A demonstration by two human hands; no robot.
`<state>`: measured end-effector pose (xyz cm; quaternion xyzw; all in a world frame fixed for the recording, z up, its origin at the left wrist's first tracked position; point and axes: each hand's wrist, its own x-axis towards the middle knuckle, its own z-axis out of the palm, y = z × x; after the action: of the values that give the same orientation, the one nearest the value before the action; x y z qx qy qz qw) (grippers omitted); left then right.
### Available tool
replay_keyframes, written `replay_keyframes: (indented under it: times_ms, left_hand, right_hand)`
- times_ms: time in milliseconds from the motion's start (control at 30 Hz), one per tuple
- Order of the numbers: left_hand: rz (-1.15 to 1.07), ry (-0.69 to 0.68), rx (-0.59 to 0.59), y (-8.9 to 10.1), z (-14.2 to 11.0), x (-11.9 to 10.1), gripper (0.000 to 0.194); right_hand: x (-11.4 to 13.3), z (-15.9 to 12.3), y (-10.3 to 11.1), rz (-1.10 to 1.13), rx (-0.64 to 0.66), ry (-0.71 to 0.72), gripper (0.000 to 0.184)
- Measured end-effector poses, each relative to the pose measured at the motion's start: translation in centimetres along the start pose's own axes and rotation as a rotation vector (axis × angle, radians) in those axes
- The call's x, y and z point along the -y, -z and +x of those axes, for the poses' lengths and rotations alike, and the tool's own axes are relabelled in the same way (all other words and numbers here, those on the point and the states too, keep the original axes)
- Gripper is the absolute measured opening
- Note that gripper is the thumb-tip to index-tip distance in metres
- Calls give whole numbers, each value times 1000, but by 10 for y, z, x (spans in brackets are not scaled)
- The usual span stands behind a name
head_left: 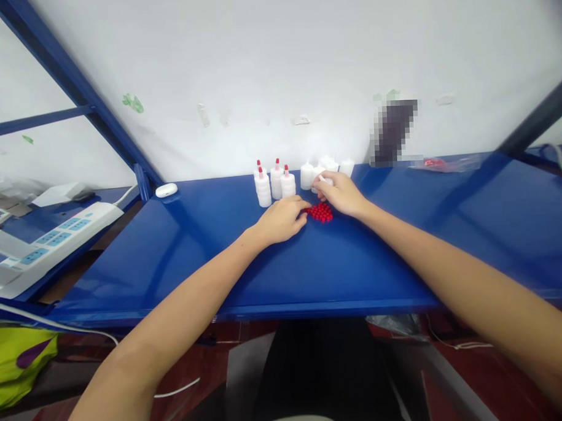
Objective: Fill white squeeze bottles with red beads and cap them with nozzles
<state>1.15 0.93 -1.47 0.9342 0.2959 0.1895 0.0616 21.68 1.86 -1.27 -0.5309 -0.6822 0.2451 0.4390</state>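
Observation:
A small heap of red caps (321, 212) lies on the blue table (310, 265) near its back edge. My left hand (281, 219) rests beside the heap, fingers curled, fingertips touching the caps. My right hand (342, 193) is just behind the heap, closed on a small white bottle (320, 179). Three white bottles with red caps (274, 183) stand in a group to the left. Several uncapped white bottles (328, 167) stand behind my right hand.
A white earbud case (166, 190) lies at the table's back left. A white power strip (46, 237) sits on a lower surface to the left. A clear plastic bag with red bits (438, 164) lies back right. Blue frame struts rise on both sides.

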Motion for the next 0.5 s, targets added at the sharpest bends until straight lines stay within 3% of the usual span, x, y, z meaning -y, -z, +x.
replay_keyframes:
  times_ms: [500]
  left_hand:
    - [-74, 53, -26, 6, -2, -3, 15]
  right_hand:
    - [0, 0, 0, -21, 11, -10, 19]
